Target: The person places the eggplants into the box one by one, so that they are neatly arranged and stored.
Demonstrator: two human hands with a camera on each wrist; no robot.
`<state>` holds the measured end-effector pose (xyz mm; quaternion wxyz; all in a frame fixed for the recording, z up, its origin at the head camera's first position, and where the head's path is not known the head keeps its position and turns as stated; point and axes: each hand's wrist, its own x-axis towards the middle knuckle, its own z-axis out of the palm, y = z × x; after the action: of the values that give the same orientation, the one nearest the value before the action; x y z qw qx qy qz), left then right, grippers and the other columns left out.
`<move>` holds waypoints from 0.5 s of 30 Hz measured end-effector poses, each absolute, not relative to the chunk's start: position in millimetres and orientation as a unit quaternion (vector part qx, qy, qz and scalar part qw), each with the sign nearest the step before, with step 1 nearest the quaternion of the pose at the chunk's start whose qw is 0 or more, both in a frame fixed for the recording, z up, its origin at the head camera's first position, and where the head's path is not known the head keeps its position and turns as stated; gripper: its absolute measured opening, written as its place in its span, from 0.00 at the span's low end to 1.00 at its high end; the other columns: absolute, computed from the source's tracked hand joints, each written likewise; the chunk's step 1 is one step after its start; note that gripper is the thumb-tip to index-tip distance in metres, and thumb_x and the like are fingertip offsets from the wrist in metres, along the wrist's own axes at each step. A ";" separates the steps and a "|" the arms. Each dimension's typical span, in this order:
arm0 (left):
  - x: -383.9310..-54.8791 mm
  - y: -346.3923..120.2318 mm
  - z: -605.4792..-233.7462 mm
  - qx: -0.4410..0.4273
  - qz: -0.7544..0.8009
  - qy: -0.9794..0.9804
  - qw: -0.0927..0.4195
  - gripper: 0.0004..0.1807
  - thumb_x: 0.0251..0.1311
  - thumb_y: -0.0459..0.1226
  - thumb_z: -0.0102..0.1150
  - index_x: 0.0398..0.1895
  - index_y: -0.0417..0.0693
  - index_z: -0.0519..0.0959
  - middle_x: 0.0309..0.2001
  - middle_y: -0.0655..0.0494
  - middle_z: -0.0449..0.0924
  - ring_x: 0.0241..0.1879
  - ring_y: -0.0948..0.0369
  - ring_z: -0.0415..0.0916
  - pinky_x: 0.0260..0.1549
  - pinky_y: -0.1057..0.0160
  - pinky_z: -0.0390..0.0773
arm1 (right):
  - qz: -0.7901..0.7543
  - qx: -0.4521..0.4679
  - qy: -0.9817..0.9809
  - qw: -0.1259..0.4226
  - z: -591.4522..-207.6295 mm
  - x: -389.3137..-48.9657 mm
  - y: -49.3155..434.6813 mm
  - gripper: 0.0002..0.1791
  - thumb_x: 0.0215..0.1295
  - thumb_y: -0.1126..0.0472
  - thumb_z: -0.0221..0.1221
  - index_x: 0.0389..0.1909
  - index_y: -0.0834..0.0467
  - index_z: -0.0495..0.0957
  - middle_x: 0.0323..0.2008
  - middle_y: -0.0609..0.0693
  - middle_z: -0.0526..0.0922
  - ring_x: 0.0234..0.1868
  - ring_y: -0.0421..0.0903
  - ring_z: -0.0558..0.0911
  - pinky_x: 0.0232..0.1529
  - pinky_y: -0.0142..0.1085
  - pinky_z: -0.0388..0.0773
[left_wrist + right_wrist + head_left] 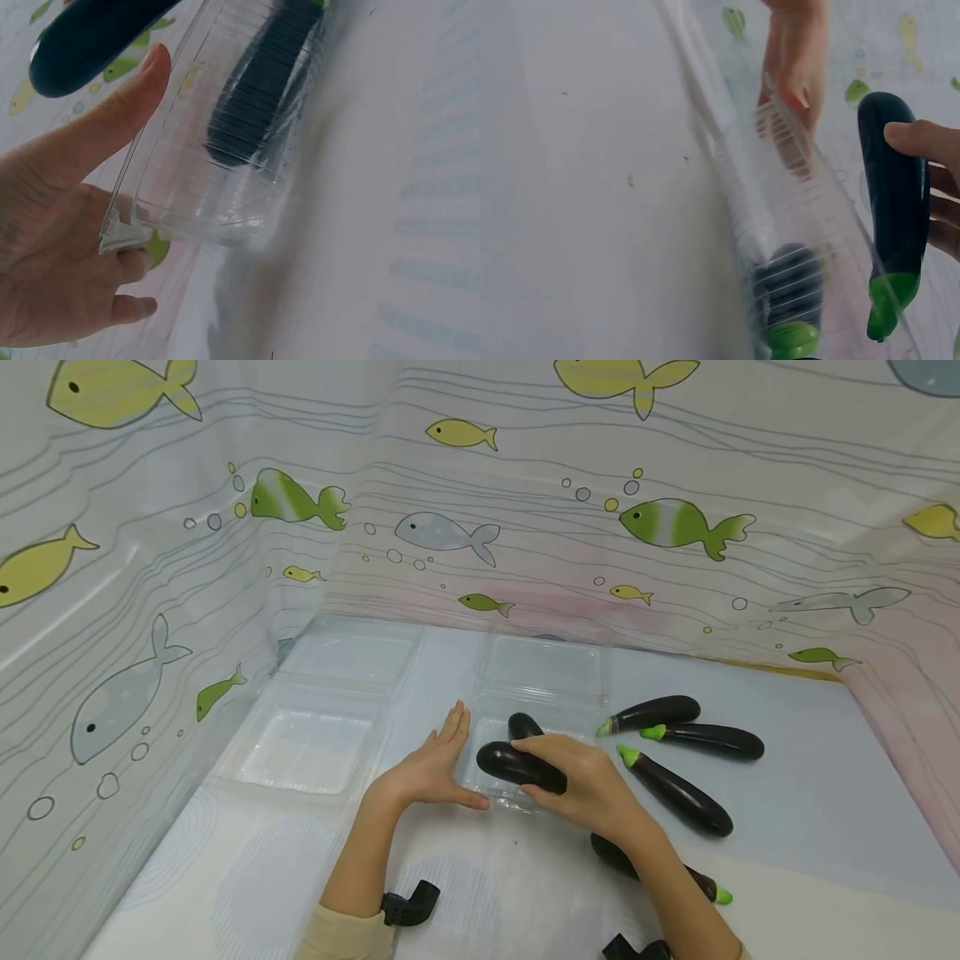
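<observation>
My right hand [588, 777] grips a dark eggplant [513, 762] above a clear plastic clamshell box [517, 800]. In the right wrist view, the held eggplant [891, 202] has a green stem end, and the thumb lies across its body. Inside the box is a second eggplant [522, 723], partly hidden by the held one in the head view. It shows through the ribbed wall in the left wrist view. My left hand [431, 768] is at the box's left edge, fingers straight and thumb spread, with nothing gripped. The box's lid [543, 668] lies folded back.
Another clear clamshell box [307, 752] lies opened out at the left. Three eggplants [678, 793] lie to the right; a further eggplant [705, 883] is partly hidden by the right forearm. A fish-patterned sheet [540, 560] rises behind the table.
</observation>
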<state>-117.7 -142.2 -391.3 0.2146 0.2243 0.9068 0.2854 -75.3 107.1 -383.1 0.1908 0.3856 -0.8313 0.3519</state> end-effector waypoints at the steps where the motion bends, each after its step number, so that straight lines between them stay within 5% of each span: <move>1: -117.9 -142.0 -391.2 0.225 0.285 0.907 0.214 0.74 0.38 0.54 0.78 0.75 0.38 0.32 0.75 0.47 0.20 0.74 0.53 0.26 0.70 0.50 0.38 | 0.352 0.383 -0.833 0.186 -384.8 -75.3 106.2 0.32 0.45 0.64 0.75 0.55 0.59 0.78 0.50 0.50 0.82 0.52 0.48 0.81 0.51 0.38 0.78; 15: -117.3 -140.5 -388.7 0.220 0.284 0.908 0.218 0.74 0.38 0.54 0.78 0.75 0.39 0.32 0.75 0.48 0.20 0.74 0.48 0.28 0.70 0.48 0.40 | 0.301 0.288 -0.909 -0.014 -395.1 -72.5 97.5 0.26 0.58 0.59 0.68 0.59 0.57 0.76 0.56 0.48 0.80 0.58 0.47 0.77 0.54 0.43 0.76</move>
<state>-117.3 -140.5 -388.7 0.2175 0.2201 0.9076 0.2838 -72.5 97.5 -395.1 -0.0136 0.2883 -0.9089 0.3011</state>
